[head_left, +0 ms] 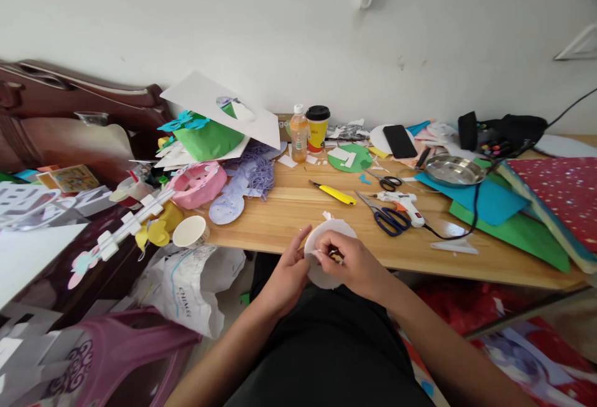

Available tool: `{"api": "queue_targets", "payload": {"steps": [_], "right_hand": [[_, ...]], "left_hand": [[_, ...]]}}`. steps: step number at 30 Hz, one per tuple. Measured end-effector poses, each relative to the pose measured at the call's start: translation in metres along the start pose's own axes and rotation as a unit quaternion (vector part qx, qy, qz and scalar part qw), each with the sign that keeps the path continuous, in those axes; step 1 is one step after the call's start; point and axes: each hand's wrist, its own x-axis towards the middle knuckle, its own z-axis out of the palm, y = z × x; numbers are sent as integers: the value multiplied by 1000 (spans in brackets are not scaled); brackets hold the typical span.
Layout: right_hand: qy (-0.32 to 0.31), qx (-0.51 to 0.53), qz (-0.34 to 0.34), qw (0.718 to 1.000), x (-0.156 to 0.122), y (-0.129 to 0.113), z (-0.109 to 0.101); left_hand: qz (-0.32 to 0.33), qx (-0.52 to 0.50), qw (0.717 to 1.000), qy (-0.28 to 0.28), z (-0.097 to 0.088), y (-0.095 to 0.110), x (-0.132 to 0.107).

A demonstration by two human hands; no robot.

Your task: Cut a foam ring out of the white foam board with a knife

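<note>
Both my hands meet at the near edge of the wooden table point(289, 214), over my lap. They hold a white round paper piece point(332, 230) between them. My left hand point(285, 268) grips its left rim with thumb and fingers. My right hand point(353, 262) curls over its middle, fingertips pinched on a small bit at the paper's left side that I cannot make out. A small white tab sticks up from the paper's top edge.
On the table lie a yellow utility knife point(334, 193), blue-handled scissors point(388, 216), a white glue gun point(405, 203) with black cord, smaller scissors point(388, 181), a metal pan point(454, 171), a juice bottle point(299, 134), a yellow cup point(318, 127), a phone point(400, 141), foam sheets point(513, 229). Paper crafts pile up left.
</note>
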Motion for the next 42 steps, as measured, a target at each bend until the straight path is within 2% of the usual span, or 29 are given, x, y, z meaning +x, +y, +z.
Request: {"api": "queue_targets", "payload": {"steps": [2, 4, 7, 8, 10, 12, 13, 14, 15, 18, 20, 22, 24, 27, 29, 31, 33, 37, 40, 42], "right_hand": [[-32, 13, 7, 999, -3, -4, 0], [-34, 43, 12, 998, -5, -4, 1], [22, 155, 31, 987, -4, 3, -2], [66, 194, 36, 978, -3, 7, -5], [200, 234, 33, 951, 1, 13, -15], [339, 201, 25, 919, 5, 17, -30], [373, 166, 24, 913, 5, 18, -38], [377, 122, 28, 918, 4, 18, -45], [352, 72, 37, 933, 1, 18, -50], [208, -87, 68, 972, -13, 19, -58], [119, -177, 83, 973, -26, 22, -58], [65, -227, 83, 968, -37, 23, -55], [91, -247, 65, 962, -43, 20, -52], [220, -269, 2, 938, -39, 4, -50], [252, -279, -59, 925, -28, -7, -47], [233, -277, -116, 925, -13, -14, -41], [199, -264, -144, 933, 4, -15, -35], [179, -210, -141, 951, 29, -7, -24], [182, -194, -151, 952, 33, -4, -19], [174, -202, -170, 949, 31, -3, -15]], "left_hand": [[-4, 19, 1000, -4, 1, 2, 1], [2, 39, 999, -16, 1, 1, 1], [8, 52, 997, -52, -2, -2, 0], [4, 50, 997, -63, -4, -2, -1], [-8, 35, 997, -68, -8, -2, -2], [-8, 6, 999, -51, -12, 0, -4], [0, -12, 999, -39, -14, 2, -4], [10, -30, 999, -30, -16, 4, -4], [20, -46, 998, -22, -17, 6, -4], [50, -77, 996, 1, -19, 13, -2], [71, -84, 994, 13, -21, 16, -1], [85, -77, 993, 15, -22, 18, -1], [85, -51, 995, 12, -25, 20, 0], [86, -16, 996, 13, -28, 21, 2], [80, -12, 997, 11, -30, 21, 3], [58, -5, 998, 0, -29, 21, 4], [39, 8, 999, -7, -27, 21, 4], [44, 33, 998, -15, -19, 21, 2], [49, 27, 998, -24, -16, 23, -1], [31, 19, 999, -26, -16, 23, -1]]}}
